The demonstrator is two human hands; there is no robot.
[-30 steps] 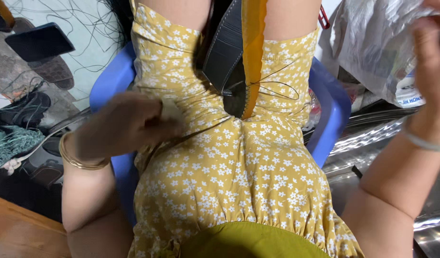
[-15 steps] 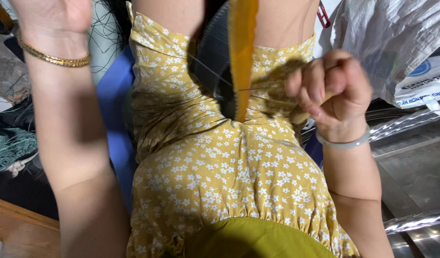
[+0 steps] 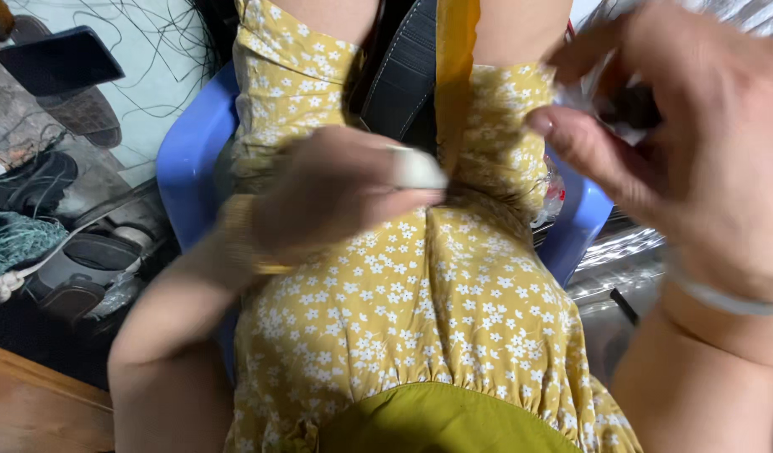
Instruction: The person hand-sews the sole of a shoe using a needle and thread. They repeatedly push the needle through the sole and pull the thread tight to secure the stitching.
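My left hand (image 3: 336, 189) is low over my lap in the yellow flowered dress (image 3: 420, 302). It is blurred, with thumb and fingers pressed together beside the base of an orange strip (image 3: 455, 75). The strip lies along a dark stitched board (image 3: 403, 75) that stands between my knees. My right hand (image 3: 680, 143) is raised close to the camera at the upper right, fingers curled toward the thumb. Something dark and some crinkled clear plastic (image 3: 621, 105) show between them; whether the hand grips them is unclear.
I sit on a blue plastic stool (image 3: 185, 159). Dark sandals and shoes (image 3: 63, 84) and a teal net (image 3: 17, 243) lie on the floor at the left among thin dark threads. A wooden edge (image 3: 34, 403) is at the bottom left, shiny metal (image 3: 629, 252) at the right.
My left hand dropped from high at the upper left down to my lap by the strip. My right hand rose from the strip's right side toward the camera.
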